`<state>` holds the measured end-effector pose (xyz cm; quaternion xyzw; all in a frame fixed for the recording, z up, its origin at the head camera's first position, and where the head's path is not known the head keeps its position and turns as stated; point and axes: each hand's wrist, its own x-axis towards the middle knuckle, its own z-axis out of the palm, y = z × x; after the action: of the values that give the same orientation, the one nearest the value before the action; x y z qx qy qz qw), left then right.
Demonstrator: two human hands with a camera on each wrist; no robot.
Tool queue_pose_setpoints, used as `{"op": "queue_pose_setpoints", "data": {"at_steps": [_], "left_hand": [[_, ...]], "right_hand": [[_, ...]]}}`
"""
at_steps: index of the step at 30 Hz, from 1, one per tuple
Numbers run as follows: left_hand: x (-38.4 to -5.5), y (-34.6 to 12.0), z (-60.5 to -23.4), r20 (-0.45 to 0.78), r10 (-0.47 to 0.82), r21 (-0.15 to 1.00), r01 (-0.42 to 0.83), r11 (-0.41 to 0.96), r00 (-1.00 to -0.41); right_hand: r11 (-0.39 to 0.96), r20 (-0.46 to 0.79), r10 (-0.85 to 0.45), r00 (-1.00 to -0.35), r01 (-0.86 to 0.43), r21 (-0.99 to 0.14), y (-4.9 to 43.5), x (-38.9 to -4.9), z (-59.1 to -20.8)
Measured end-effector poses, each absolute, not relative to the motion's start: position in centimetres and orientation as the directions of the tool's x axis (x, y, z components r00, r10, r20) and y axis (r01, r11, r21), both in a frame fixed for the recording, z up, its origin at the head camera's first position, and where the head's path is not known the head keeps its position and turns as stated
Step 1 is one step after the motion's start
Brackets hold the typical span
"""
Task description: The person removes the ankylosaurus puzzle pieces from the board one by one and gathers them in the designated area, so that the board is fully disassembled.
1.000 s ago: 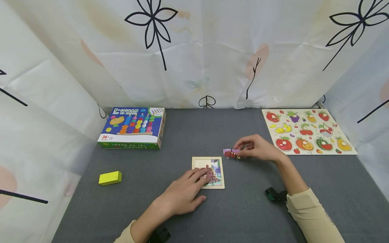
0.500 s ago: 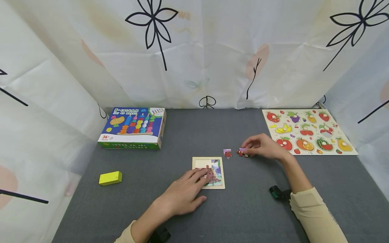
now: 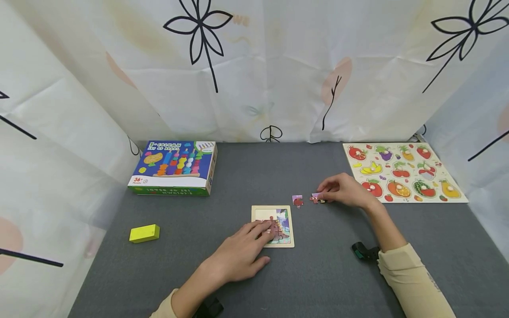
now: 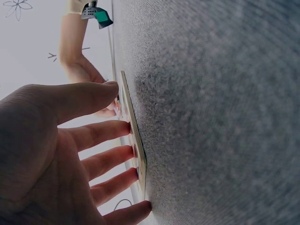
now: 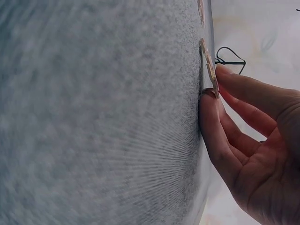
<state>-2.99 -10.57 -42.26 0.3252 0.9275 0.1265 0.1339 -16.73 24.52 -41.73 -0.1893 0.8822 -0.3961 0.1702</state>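
My left hand [image 3: 243, 254] rests with its fingers extended on a small wooden jigsaw board [image 3: 292, 227], covering part of its picture. Bare wood shows at the board's upper left; picture pieces fill its right side. In the left wrist view the fingertips [image 4: 125, 152] meet the board's edge and face. Up and to the right, my right hand [image 3: 345, 191] pinches a purple and brown jigsaw piece [image 3: 315, 198] at its right end. Seen from the right wrist, that piece [image 5: 208, 68] is tilted, one end between thumb and finger. A second jigsaw piece [image 3: 297, 202] lies just left of it.
A blue game box [image 3: 172, 168] stands at the back left, with a yellow block [image 3: 144, 233] nearer the front. At the back right lies a fruit peg puzzle board [image 3: 405, 172]. White patterned cloth [image 3: 254, 66] hangs behind the grey table [image 3: 254, 172].
My right hand has moved slightly right with one jigsaw piece, parting it from the other, which stayed on the table. My left hand has kept its place on the board.
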Motion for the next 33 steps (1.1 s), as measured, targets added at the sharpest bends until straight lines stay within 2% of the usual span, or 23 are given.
{"op": "queue_pose_setpoints", "data": {"at_steps": [10,15,24,33], "left_hand": [[-2.9,-10.5,-42.2,-0.170,0.639,0.324,0.570,0.755,-0.750],[-2.9,-10.5,-42.2,-0.166,0.638,0.317,0.572,0.757,-0.752],[-3.2,-10.6,-42.3,-0.148,0.648,0.299,0.591,0.749,-0.747],[-3.8,-10.8,-42.4,-0.116,0.665,0.339,0.600,0.725,-0.738]], "right_hand": [[0.625,-0.159,-0.454,-0.877,-0.186,-0.758,25.1,-16.6,-41.3],[0.590,-0.165,-0.460,-0.873,-0.161,-0.791,25.0,-16.4,-40.9],[0.495,-0.129,-0.521,-0.844,-0.175,-0.851,24.0,-15.8,-41.0],[0.438,-0.127,-0.596,-0.793,-0.189,-0.879,21.6,-15.5,-41.6]]}}
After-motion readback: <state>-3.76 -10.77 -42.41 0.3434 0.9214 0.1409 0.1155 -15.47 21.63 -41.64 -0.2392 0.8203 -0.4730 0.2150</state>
